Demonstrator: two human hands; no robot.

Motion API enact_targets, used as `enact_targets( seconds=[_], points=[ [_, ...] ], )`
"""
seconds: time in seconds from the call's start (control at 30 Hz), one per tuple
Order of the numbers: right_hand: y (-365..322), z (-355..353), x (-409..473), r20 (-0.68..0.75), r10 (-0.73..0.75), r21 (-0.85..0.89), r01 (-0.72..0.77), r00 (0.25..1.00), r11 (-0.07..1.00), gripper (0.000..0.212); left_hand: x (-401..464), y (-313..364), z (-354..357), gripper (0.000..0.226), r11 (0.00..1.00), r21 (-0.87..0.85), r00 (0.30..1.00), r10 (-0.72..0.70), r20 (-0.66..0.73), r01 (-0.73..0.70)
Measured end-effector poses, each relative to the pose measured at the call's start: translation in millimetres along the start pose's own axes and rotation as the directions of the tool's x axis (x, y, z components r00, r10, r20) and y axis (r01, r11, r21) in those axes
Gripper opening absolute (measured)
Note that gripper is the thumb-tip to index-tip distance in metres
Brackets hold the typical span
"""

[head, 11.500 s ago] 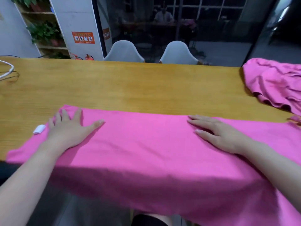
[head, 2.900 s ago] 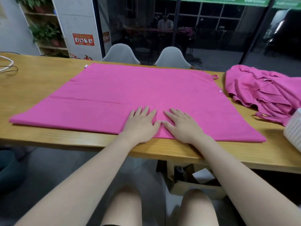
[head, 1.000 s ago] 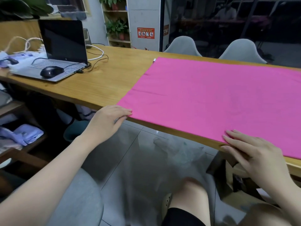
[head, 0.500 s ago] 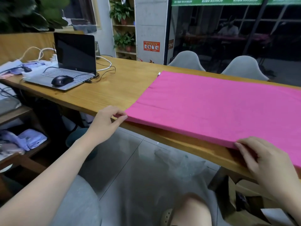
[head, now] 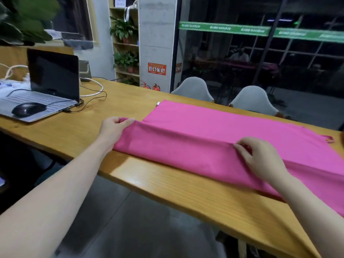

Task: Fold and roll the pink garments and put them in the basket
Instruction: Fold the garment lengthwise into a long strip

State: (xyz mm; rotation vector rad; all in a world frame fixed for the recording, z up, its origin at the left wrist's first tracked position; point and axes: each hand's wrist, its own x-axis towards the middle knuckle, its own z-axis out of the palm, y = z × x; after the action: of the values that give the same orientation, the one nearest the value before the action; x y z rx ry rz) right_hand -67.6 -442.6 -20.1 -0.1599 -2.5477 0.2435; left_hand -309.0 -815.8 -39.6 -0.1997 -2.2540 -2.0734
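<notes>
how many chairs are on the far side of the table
2. One grey chair stands behind the table near its middle, the other grey chair just right of it. More may sit out of frame.

The support surface is a long wooden table (head: pixel 167 185) with a light, lengthwise grain. A pink garment (head: pixel 214 131) lies spread on its right portion (near edge turned up and over itself). At the far left lies an open laptop (head: pixel 46 84), a black mouse (head: pixel 28 109) resting on its keyboard deck. White and black cables (head: pixel 93 93) trail across the tabletop beside the laptop.
</notes>
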Motion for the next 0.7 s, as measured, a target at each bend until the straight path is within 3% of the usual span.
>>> enact_targets(
  seconds=[0.13,0.3,0.7],
  points=[
    [30.7,24.0,35.2,0.087,0.039,0.042,-0.043,0.995,0.998,0.015,40.5,-4.9,30.4,0.019,0.991,0.133,1.000,0.012,-0.004,-0.012],
    [65.1,59.4,60.4,0.177,0.112,0.089,-0.130,0.978,0.988,0.016,75.7,-19.4,57.2,0.032,0.964,0.265,0.999,0.037,-0.013,-0.032],
    [83.6,87.9,50.6,0.160,0.154,0.132,-0.176,0.975,0.975,0.018,84.7,-43.3,64.3,0.030,0.874,0.465,0.988,0.150,0.024,-0.144]
  ],
)
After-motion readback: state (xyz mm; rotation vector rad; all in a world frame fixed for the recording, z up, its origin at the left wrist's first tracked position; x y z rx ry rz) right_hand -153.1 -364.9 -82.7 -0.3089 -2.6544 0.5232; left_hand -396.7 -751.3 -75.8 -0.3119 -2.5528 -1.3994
